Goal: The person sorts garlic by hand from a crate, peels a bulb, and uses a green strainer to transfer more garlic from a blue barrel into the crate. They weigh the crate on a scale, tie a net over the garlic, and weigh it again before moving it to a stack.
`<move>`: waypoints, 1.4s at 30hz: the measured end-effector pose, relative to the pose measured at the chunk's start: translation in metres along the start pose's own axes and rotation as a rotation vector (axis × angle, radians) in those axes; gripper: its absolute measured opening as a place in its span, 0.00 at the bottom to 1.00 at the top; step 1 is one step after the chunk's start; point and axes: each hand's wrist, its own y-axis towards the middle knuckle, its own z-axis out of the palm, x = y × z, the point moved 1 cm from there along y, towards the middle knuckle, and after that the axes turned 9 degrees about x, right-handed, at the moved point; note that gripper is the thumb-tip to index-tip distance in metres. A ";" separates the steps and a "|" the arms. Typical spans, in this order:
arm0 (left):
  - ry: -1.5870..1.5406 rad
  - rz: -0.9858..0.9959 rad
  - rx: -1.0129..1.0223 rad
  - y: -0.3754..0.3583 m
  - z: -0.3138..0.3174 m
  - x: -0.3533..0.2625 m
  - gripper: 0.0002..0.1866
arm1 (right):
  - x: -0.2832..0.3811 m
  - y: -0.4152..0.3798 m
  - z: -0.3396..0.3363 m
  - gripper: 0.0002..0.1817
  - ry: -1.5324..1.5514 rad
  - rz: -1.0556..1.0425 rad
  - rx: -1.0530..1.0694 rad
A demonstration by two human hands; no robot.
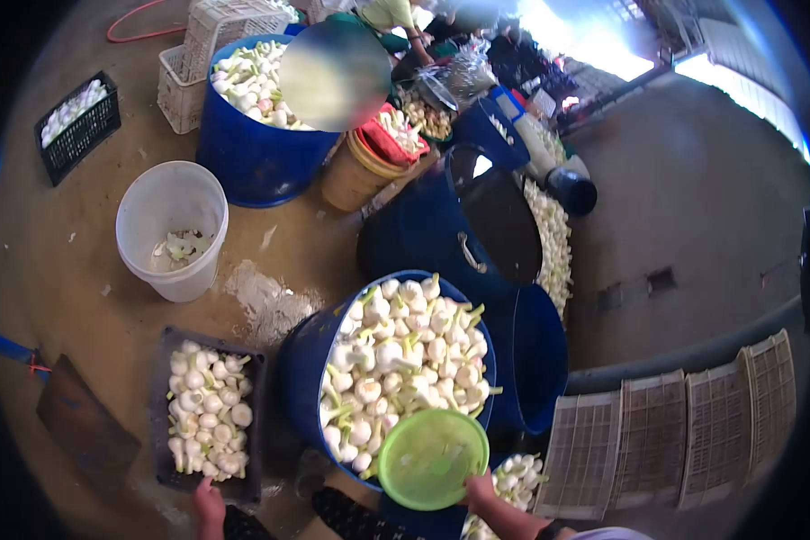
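My right hand [484, 495] grips the rim of a light green plastic basin [434, 459], which is tilted over the near edge of a blue barrel. The basin's inside faces up and holds no garlic. White garlic bulbs [400, 351] with short green stems fill that blue barrel [301, 369] to the top. On the floor to the left lies a dark rectangular crate [164, 396] of garlic bulbs [207, 409]. My left hand [209, 502] is closed at the crate's near rim; its fingertips are partly hidden.
A white bucket [175, 279] with scraps stands beyond the crate. Blue barrels [405, 229] stand right of centre, and pale slatted crates [652, 441] line the lower right. Another garlic-filled barrel [252, 162] is behind. A person [391, 18] works at the back.
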 end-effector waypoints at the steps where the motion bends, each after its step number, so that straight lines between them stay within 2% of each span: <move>1: -0.008 -0.039 0.037 0.005 0.011 0.021 0.24 | -0.014 0.014 -0.010 0.33 0.008 -0.136 0.022; 2: 0.010 -0.101 0.068 -0.005 -0.006 -0.025 0.26 | -0.009 0.010 -0.014 0.37 -0.011 -0.198 -0.029; 3: 0.091 -0.109 0.017 -0.003 -0.005 -0.032 0.28 | -0.004 0.008 -0.023 0.40 0.053 -0.135 0.015; 4: -0.032 -0.125 0.028 -0.003 -0.009 -0.049 0.27 | -0.013 0.021 -0.035 0.41 0.123 -0.157 0.018; 5: -0.242 0.048 -0.040 0.008 0.005 -0.037 0.27 | 0.001 0.019 -0.038 0.43 0.217 -0.153 0.046; 6: -0.283 -0.008 -0.026 0.009 0.002 -0.065 0.25 | 0.025 0.002 -0.037 0.42 0.138 -0.140 0.038; 7: -0.206 0.067 -0.071 0.016 0.009 -0.074 0.23 | 0.036 0.000 -0.036 0.41 0.175 -0.112 0.020; 9: -0.368 0.247 -0.155 0.023 0.023 -0.125 0.20 | 0.061 -0.012 -0.022 0.39 0.167 0.082 0.006; 10: -0.391 0.204 -0.106 0.021 0.024 -0.168 0.18 | 0.071 -0.014 -0.012 0.36 0.124 0.144 0.031; 11: -0.422 0.289 -0.117 0.019 0.033 -0.204 0.16 | 0.071 -0.006 -0.004 0.30 0.215 0.198 0.116; 12: -0.357 0.276 -0.125 0.009 0.037 -0.250 0.14 | 0.052 0.019 0.004 0.27 0.120 0.250 0.127; 13: -0.426 0.399 -0.109 0.005 0.048 -0.282 0.13 | 0.068 0.015 0.022 0.27 0.166 0.331 0.204; 14: -0.492 0.419 -0.038 0.004 0.062 -0.306 0.12 | 0.035 0.055 0.034 0.31 -0.022 0.318 0.069; 16: -0.588 0.494 0.099 0.011 0.103 -0.332 0.13 | 0.065 0.057 0.070 0.38 -0.069 0.433 0.016; 17: -0.408 0.437 0.165 0.011 0.111 -0.352 0.16 | 0.073 0.054 0.084 0.38 -0.068 0.455 0.022; 18: -0.189 0.531 0.153 0.019 0.122 -0.365 0.19 | 0.078 0.052 0.095 0.42 -0.118 0.483 -0.001; 19: -0.111 0.526 0.153 0.036 0.144 -0.363 0.22 | 0.076 0.051 0.100 0.47 -0.167 0.511 -0.025; 20: -0.019 0.479 0.090 0.050 0.164 -0.360 0.27 | 0.066 0.054 0.102 0.47 -0.166 0.532 -0.021; 21: 0.120 0.424 0.021 0.065 0.178 -0.359 0.35 | 0.053 0.058 0.104 0.49 -0.150 0.467 0.008; 23: 0.276 0.307 -0.035 0.087 0.190 -0.366 0.42 | 0.034 0.066 0.112 0.51 -0.128 0.416 0.039; 25: 0.241 0.102 0.113 0.100 0.188 -0.379 0.47 | 0.017 0.074 0.128 0.52 -0.274 0.334 0.005; 27: 0.281 0.035 0.135 0.106 0.188 -0.384 0.47 | -0.023 0.091 0.139 0.53 -0.282 0.306 -0.010; 29: 0.296 -0.056 0.328 0.114 0.188 -0.377 0.47 | -0.030 0.094 0.137 0.55 -0.172 0.129 0.029; 31: 0.346 -0.108 0.330 0.124 0.196 -0.350 0.45 | -0.030 0.103 0.116 0.59 -0.078 0.117 0.207; 33: -0.215 -0.222 0.537 0.137 0.205 -0.307 0.43 | -0.075 0.140 0.103 0.57 0.034 -0.061 0.392; 34: -0.392 -0.327 0.607 0.127 0.201 -0.301 0.36 | -0.029 0.116 0.083 0.55 0.180 0.075 0.482; 35: -0.387 -0.323 0.602 0.120 0.197 -0.299 0.36 | -0.006 0.105 0.071 0.51 0.144 0.108 0.518; 37: -0.483 -0.340 0.513 0.102 0.189 -0.302 0.31 | -0.001 0.107 0.049 0.50 0.153 0.167 0.626; 38: -0.623 -0.284 0.440 0.090 0.181 -0.323 0.28 | 0.003 0.107 0.049 0.50 0.159 0.183 0.629; 39: -0.632 -0.389 0.440 0.094 0.178 -0.326 0.28 | 0.007 0.107 0.052 0.49 0.124 0.191 0.602; 42: -0.711 -0.348 0.471 0.100 0.180 -0.341 0.32 | 0.007 0.115 0.083 0.47 0.063 0.166 0.476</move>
